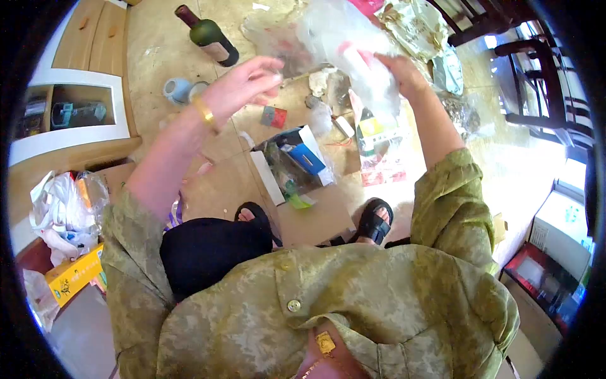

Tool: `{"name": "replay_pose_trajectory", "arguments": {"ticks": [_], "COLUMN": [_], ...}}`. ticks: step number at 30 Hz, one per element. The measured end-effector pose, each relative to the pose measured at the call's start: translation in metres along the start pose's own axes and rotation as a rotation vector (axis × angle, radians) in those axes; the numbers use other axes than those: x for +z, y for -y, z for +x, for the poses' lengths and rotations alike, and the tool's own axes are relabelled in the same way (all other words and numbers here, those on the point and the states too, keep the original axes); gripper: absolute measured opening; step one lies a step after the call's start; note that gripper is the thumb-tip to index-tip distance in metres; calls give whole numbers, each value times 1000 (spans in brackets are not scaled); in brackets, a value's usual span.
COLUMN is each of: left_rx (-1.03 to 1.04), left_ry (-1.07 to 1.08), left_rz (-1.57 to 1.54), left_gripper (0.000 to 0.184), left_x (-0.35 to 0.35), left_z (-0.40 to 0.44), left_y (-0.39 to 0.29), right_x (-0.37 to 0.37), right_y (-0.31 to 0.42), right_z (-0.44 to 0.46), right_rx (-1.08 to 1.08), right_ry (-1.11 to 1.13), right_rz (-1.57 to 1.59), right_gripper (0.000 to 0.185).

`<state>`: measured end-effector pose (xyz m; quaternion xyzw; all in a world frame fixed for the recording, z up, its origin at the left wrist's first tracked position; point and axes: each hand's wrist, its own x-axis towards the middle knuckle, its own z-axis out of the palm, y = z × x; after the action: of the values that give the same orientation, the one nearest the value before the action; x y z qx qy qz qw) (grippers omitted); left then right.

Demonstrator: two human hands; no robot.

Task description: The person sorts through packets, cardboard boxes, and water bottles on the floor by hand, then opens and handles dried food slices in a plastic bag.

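My right hand (404,74) is closed on a clear plastic bag (344,38) with pink markings, which hangs in the air and is smeared by motion. On the left, my left hand (252,79), with a gold bangle at the wrist, is slightly blurred; its fingers are apart and nothing shows in them. A dark green wine bottle (207,36) lies on the floor just beyond it. Below the hands, between my feet, an open box (271,177) holds a blue packet (306,159) and clear plastic.
Around the box lie a red card (273,116), a pale blue cup (177,90) and a printed bag (380,148). A drawer cabinet (82,38) stands at left, dark chairs (536,82) at right. Bags and a yellow box (74,275) are piled at lower left.
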<state>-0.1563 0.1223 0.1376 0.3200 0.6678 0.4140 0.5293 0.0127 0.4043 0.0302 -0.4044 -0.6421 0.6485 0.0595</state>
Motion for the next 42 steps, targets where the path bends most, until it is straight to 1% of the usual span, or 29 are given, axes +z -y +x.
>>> {"name": "replay_pose_trajectory", "arguments": {"ticks": [2,3,5,6,8,9,10,11,13,15,16,17,18,19,20,21,23,24,26,27,29,30,31,33,37,38,40,41,42], "left_rx": [48,43,85,89,186,190,163,136,17,25,29,21,13,15,2,-12,-70,-129,-160,-189,-185,-183,-185,-200,-203,-221,-240,-240,-241], "left_ry": [-114,-96,-232,-216,-514,-505,-446,-387,-457,-444,-444,-414,-381,-377,-362,-349,-319,-291,-276,-266,-256,-250,-254,-321,-270,-253,-233,-212,-189], "left_rz": [68,64,50,50,175,175,135,96,-86,12,13,-3,-18,-13,-49,-87,-120,-159,-200,-245,-246,-246,-246,-229,-249,-238,-226,-245,-264], "left_gripper": [58,58,73,73,69,69,63,58,48,44,44,45,46,46,47,47,49,50,50,50,50,49,49,47,47,51,55,54,53], "left_x": [33,52,81,88,99,97,87,77,57,16,6,-1,-7,-14,-18,-20,-19,-19,-23,-22,-21,-22,-20,-15,-20,-21,-21,-19,-17], "left_z": [29,37,50,58,85,92,94,95,83,90,85,78,71,66,61,58,50,48,49,49,52,52,50,47,50,52,56,60,63], "left_y": [-4,-9,-20,-14,10,16,22,29,23,44,45,45,45,50,60,67,76,81,93,99,104,105,100,93,102,104,111,116,118], "right_x": [1,8,18,25,35,37,36,29,5,-32,-56,-63,-65,-61,-57,-52,-47,-43,-38,-41,-48,-52,-61,-84,-110,-110,-90,-81,-59], "right_y": [27,33,40,45,51,52,52,45,17,-37,-94,-112,-137,-142,-165,-173,-195,-194,-190,-191,-192,-186,-184,-160,-110,-103,-82,-87,-74], "right_z": [-22,-27,-27,-34,-41,-42,-43,-44,-39,-19,3,-21,-32,-46,-52,-60,-59,-57,-49,-41,-20,-17,-7,-1,-13,-14,-21,-7,-10], "right_rx": [-89,-86,-26,-36,-46,-94,-142,-140,-153,-8,34,78,119,315,418,459,419,422,430,434,346,289,271,230,137,134,70,34,76], "right_ry": [-8,9,66,110,145,256,367,358,279,111,19,-148,-231,-169,-222,-209,-202,-200,-228,-228,-223,-269,-305,-346,-295,-297,-197,-140,-104], "right_rz": [-119,-117,-91,-49,-6,8,23,24,-121,-808,-982,-1058,-1170,-1077,-951,-859,-658,-655,-725,-726,-765,-623,-526,-250,380,380,569,521,425], "right_gripper": [36,36,38,39,40,40,41,41,41,50,55,64,77,91,93,92,87,87,71,71,51,35,31,28,24,24,27,28,31]}}
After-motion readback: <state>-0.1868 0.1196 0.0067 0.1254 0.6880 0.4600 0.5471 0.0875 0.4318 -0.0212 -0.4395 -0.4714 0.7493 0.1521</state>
